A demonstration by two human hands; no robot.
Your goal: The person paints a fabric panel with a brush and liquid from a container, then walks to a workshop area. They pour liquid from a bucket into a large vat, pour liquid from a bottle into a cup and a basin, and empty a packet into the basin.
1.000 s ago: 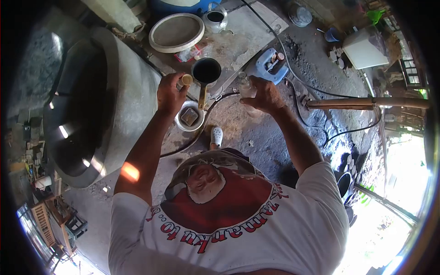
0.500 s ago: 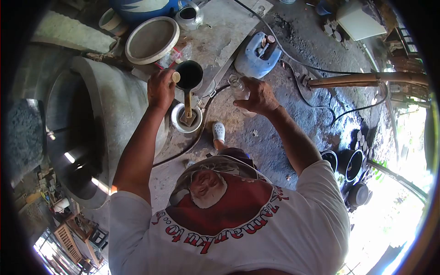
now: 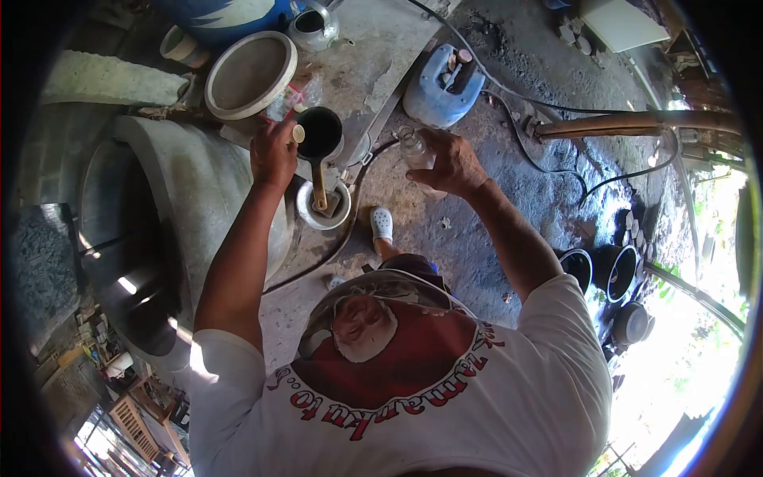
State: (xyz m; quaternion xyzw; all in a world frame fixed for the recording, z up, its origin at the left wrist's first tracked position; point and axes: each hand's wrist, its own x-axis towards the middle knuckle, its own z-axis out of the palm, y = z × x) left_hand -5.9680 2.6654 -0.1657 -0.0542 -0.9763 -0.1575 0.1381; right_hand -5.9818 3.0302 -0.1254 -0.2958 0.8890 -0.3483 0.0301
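Two hands: the left hand (image 3: 274,155) and the right hand (image 3: 451,163). One glass bottle (image 3: 413,149) in the right, one cap (image 3: 298,133) in the left. By the left hand are one ladle (image 3: 320,135), one white bowl (image 3: 323,208), one round tray (image 3: 250,74) and one kettle (image 3: 312,28). Beyond the right hand is one blue jerrycan (image 3: 441,86), and well to its right three black pots (image 3: 616,270).

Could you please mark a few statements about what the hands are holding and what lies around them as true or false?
1. The right hand holds a clear bottle. True.
2. The left hand is empty. False: it pinches a small tan cap.
3. A blue jerrycan lies on the ground beyond the bottle. True.
4. The kettle stands in the white bowl. False: the kettle stands farther off beside the round tray; the handle of a dark ladle reaches over the bowl.
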